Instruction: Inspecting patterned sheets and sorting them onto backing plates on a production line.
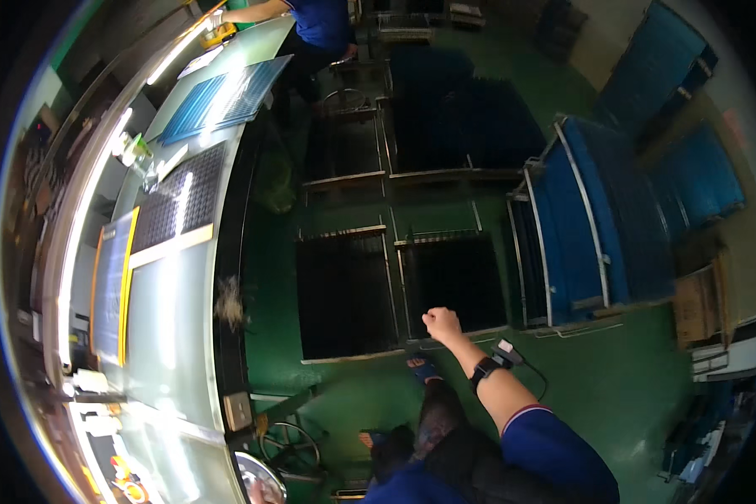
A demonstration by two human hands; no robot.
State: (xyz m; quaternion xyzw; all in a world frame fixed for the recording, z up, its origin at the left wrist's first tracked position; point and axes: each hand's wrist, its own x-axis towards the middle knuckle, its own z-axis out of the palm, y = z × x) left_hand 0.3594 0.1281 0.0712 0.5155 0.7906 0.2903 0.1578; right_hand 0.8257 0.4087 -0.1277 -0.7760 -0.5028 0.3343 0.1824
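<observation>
My right hand (442, 323) is held out in front of me, curled into a fist with nothing showing in it. A dark watch (484, 370) is strapped round that wrist. Close to the watch is a small black device with a white end (504, 353) and a hanging cable; whether it is fixed to the arm I cannot tell. At the lower edge, my left hand (265, 492) shows only in part, over or against a round shiny metal stool seat (245, 467). Its fingers are too dim and cut off to make out.
A long, brightly lit workbench (155, 336) runs along the left, bearing a yellow-edged frame (113, 290), a dark grid panel (181, 197) and blue sheets (227, 97). Dark racks (349, 294) stand ahead; a blue-panelled cart (575, 223) is right. Another person (321, 29) works far off.
</observation>
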